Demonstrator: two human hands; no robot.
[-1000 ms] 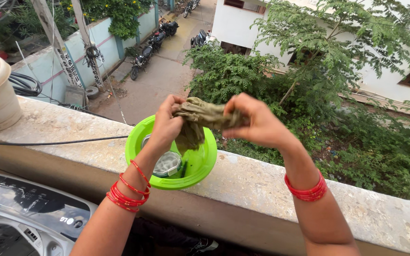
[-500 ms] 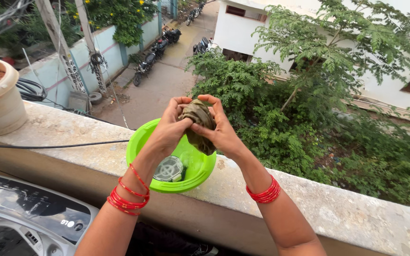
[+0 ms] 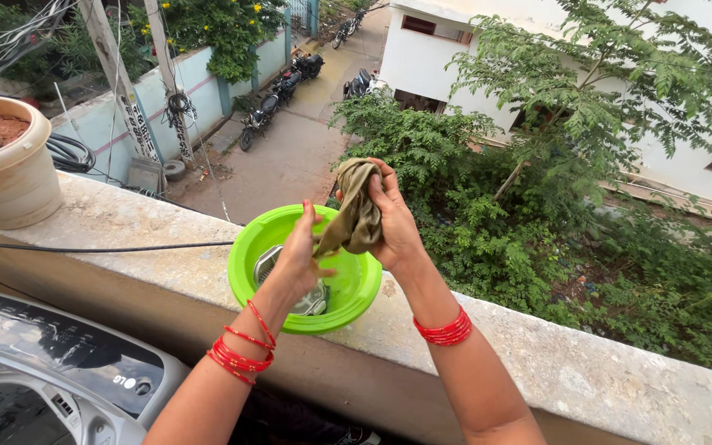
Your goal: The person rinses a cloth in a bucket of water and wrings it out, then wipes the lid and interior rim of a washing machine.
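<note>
Left hand (image 3: 300,255) lowered, cloth (image 3: 356,210) hiding bowl (image 3: 249,247)

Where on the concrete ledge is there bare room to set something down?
The ledge is bare to the right of the green bowl, past the right hand. A smaller patch lies between the clay pot and the bowl, crossed by a black cable. Around the bowl, both hands and the cloth crowd it.

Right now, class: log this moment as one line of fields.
right hand: grips olive cloth | left hand: pinches its lower end | below: green bowl on ledge
</note>
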